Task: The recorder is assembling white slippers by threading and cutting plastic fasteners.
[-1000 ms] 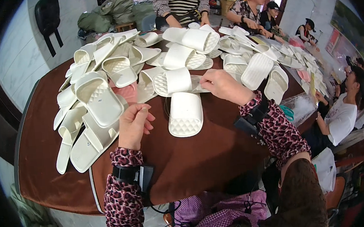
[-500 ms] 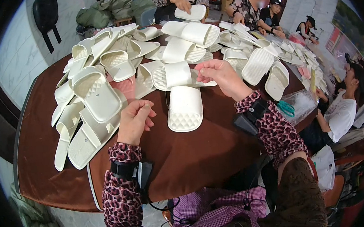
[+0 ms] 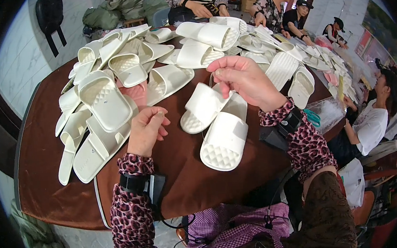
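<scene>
Broadly, table (image 3: 52, 198): brown cloth is covering it, carrying everything under both hands and giving a flat bed for sorting.
Heap (image 3: 113, 84): white slippers are lying piled beyond and to the left of the left hand, soles up and down alike, seemingly waiting within reach.
Pair (image 3: 217, 122): two white slippers are lying side by side just below the right hand, set apart from the heap, one overlapping the other.
Right hand (image 3: 244, 81): it is hovering above the pair, thumb and forefinger pinched together on a thin thread (image 3: 210, 81) that is hanging down toward the slippers.
Left hand (image 3: 146, 130): it is resting loosely curled beside the pair, fingers closed on nothing I can make out, likely ready to steady them.
Others: people are sitting at the far side, handling more slippers.
</scene>
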{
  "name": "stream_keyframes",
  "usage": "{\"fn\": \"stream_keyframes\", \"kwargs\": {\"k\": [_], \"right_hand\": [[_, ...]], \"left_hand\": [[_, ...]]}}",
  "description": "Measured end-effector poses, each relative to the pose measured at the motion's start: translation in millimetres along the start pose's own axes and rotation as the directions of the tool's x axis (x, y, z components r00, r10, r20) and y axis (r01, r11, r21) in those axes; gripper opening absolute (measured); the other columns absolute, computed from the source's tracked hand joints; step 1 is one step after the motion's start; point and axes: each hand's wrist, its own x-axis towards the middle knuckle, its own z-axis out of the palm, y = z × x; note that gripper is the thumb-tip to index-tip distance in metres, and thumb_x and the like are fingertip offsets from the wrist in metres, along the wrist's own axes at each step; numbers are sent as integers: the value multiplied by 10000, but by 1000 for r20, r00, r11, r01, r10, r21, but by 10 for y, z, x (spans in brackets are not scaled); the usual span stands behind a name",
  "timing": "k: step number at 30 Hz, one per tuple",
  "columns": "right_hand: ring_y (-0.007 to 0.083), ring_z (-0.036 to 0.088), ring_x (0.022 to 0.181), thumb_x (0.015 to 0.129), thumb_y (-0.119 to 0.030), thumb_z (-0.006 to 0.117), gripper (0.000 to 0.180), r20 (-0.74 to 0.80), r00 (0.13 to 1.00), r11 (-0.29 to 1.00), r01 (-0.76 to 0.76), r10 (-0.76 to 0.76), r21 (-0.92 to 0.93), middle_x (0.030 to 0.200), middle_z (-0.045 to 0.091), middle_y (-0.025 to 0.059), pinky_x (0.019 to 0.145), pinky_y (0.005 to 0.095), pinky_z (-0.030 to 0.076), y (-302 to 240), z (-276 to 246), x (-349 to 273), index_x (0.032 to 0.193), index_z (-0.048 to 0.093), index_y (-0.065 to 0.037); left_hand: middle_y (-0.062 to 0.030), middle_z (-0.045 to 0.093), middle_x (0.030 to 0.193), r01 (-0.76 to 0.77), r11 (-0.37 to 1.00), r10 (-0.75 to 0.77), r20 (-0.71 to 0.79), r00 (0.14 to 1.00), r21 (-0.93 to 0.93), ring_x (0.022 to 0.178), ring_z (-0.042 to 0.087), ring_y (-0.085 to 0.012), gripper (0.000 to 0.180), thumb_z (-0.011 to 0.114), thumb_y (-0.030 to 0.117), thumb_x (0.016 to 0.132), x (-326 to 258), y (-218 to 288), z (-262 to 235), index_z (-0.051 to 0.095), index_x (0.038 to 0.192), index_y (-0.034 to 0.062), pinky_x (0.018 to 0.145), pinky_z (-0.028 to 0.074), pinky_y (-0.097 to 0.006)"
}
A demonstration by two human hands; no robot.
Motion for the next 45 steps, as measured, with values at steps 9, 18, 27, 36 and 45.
{"fn": "stream_keyframes", "kwargs": {"k": [9, 18, 27, 36, 45], "right_hand": [[26, 454, 528, 878, -49, 540, 201, 111, 994, 980, 35, -14, -197, 785, 586, 48, 435, 165, 348, -261, 40, -114, 1059, 595, 21], [22, 488, 593, 882, -78, 544, 204, 179, 982, 940, 123, -68, -319, 785, 607, 35, 513, 155, 394, -406, 146, -125, 1051, 610, 16], [50, 550, 673, 891, -88, 544, 190, 189, 982, 919, 90, -18, -385, 791, 614, 25, 608, 180, 458, -290, 139, -130, 1040, 607, 12], [63, 574, 774, 882, -35, 546, 168, 245, 969, 923, 76, 20, -377, 880, 624, 22, 708, 208, 484, -99, 62, -47, 1032, 604, 11], [78, 568, 873, 858, -43, 567, 204, 242, 968, 821, 189, -64, -538, 968, 622, 35, 789, 229, 476, 58, 328, 547, 1050, 596, 19]], "left_hand": [[-43, 628, 858, -158, 981, 146, -103, 984, -115, 699, 555, -89, 183, 543, 179, 905, 25, -46, -21, 599, 1002, 34, 610, 442, -218], [-47, 641, 933, -222, 968, 209, -112, 971, -119, 808, 561, -92, 174, 541, 155, 898, -1, 16, 8, 602, 1010, 36, 715, 440, -228], [-51, 644, 902, -188, 978, 187, -27, 982, -86, 789, 571, -101, 179, 547, 143, 889, -2, -24, 2, 600, 1011, 23, 713, 443, -237], [-33, 636, 925, -126, 990, 131, 83, 988, -60, 813, 563, -93, 173, 563, 138, 888, -17, -15, 62, 598, 1023, 36, 721, 444, -235], [-5, 631, 891, -210, 977, 208, 49, 977, 29, 764, 559, -73, 178, 584, 104, 855, 18, -94, 72, 617, 1013, 29, 679, 454, -217]]}}
